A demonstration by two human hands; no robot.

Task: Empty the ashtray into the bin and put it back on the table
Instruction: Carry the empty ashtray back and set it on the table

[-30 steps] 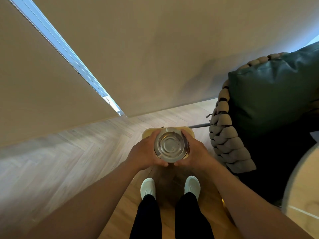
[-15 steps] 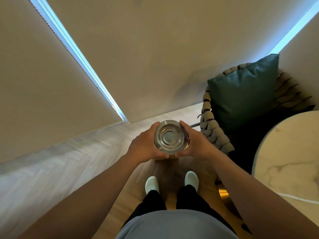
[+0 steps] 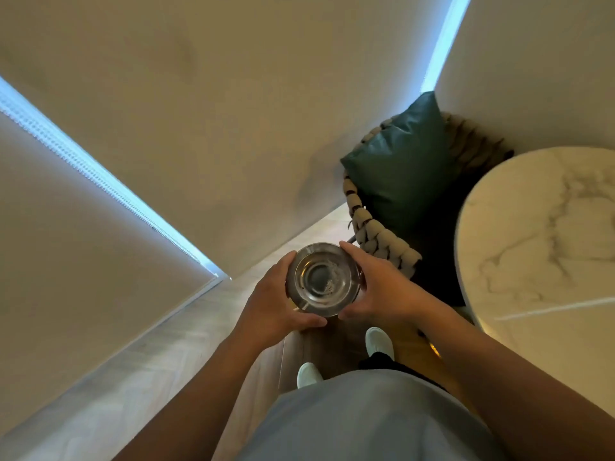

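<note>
A round shiny metal ashtray (image 3: 322,278) is held upright at waist height over the wooden floor, its bowl facing me, with a little grey ash residue near its centre. My left hand (image 3: 273,302) grips its left rim and my right hand (image 3: 379,287) grips its right rim. The round white marble table (image 3: 539,237) stands to the right, its edge close to my right forearm. No bin shows in this view.
A woven rope chair (image 3: 382,234) with a dark green cushion (image 3: 402,174) stands between the wall and the table. Beige blinds cover the windows at left and behind. My white shoes (image 3: 377,341) stand on herringbone wood floor.
The view has swung up and right: the yellowish bin top below the ashtray has dropped out of sight, and more of the marble table has come in. Both hands still hold the ashtray.
</note>
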